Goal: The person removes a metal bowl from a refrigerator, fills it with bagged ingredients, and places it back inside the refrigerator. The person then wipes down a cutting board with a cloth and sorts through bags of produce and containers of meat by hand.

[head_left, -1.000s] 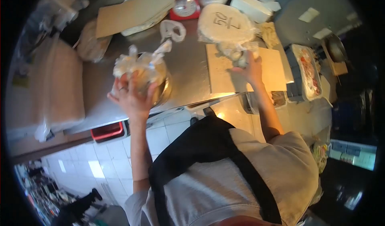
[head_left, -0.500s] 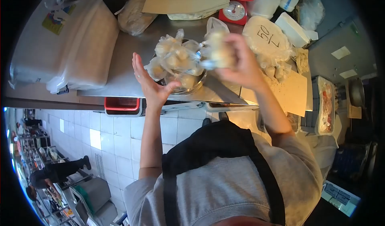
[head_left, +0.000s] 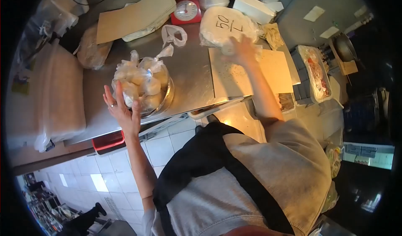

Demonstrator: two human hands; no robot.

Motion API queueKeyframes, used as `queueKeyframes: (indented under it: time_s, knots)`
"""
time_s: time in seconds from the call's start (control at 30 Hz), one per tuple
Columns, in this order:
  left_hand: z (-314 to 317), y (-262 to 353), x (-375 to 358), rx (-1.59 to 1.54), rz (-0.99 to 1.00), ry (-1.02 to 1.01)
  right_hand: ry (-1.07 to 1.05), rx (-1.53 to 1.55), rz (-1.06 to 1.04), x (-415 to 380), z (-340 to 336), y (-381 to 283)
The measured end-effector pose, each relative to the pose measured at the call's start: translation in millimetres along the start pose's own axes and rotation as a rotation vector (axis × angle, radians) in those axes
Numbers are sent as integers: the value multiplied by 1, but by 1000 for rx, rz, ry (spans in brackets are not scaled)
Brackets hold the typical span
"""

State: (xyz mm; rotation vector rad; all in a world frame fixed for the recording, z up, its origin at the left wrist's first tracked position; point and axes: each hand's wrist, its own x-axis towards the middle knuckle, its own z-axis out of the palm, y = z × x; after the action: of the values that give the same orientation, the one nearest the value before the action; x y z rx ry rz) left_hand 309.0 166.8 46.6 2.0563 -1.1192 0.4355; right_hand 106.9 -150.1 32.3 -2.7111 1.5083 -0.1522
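Note:
A round metal bowl (head_left: 170, 89) holds several knotted clear plastic bags (head_left: 140, 79) with pale, round lumps inside. At its near left side is my left hand (head_left: 125, 114), fingers spread, partly touching the bags or just beside them; nothing is gripped. My right hand (head_left: 245, 54) reaches out over the front edge of a large plastic-wrapped package (head_left: 224, 22) marked "50" and "L". Its fingers are blurred, with something whitish by the fingertips, so I cannot make out whether it holds anything. A flat brown cardboard sheet (head_left: 272, 72) lies beneath the right wrist.
Behind stand a red dial scale (head_left: 185, 10) and stacked cardboard (head_left: 138, 16). A loose plastic bag (head_left: 173, 36) lies behind the bowl. A large translucent tub (head_left: 63, 102) stands left. To the right is a tray of food (head_left: 316, 72); a red basket (head_left: 108, 141) sits below the counter edge.
My right hand has moved away from beside the bowl, where it held a pale bagged lump, to the marked package. My left hand stays open by the bowl. The view has shifted right.

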Motion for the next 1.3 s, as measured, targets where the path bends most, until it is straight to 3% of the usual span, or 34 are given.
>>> queueKeyframes:
  time_s: [0.1, 0.17, 0.2, 0.27, 0.47, 0.7, 0.8, 0.87, 1.07, 1.13, 1.2, 1.27, 1.3]
  knots:
    - [2, -2, -2, -101, -37, 30, -47, -79, -23, -15, 22, 44]
    - [5, -1, -1, -173, -66, 49, 54, 13, -295, -15, 34, 61]
    - [6, 0, -1, -172, -73, 62, 49, 16, -304, -11, 44, 64]
    - [8, 4, -4, -164, -89, 66, 296, 110, -447, -7, 59, 70]
    - [11, 14, -2, -227, -216, 124, 372, 254, -684, 15, 74, 86]
    - [3, 17, -1, -179, -231, 134, 451, 463, -501, 49, 47, 101]
    - [0, 20, -3, -254, -252, 124, 350, 762, -402, 56, -6, 73]
    - [2, 20, -4, -291, -254, 139, 265, 1159, -586, 55, -38, 39]
    - [2, 14, -9, -262, -191, 106, 564, 1397, -1039, 33, -110, -120]
    - [-3, 11, -10, -219, -147, 96, 351, 1528, -1053, 18, -108, -168]
    - [-8, 10, -7, -228, -127, 88, -76, 1401, -1138, 15, -82, -206]
    - [-15, 9, -5, -218, -107, 51, 98, 841, -1510, 13, -52, -222]
    - [-17, 6, -5, -222, -98, 53, 108, 835, -1508, 8, -48, -225]
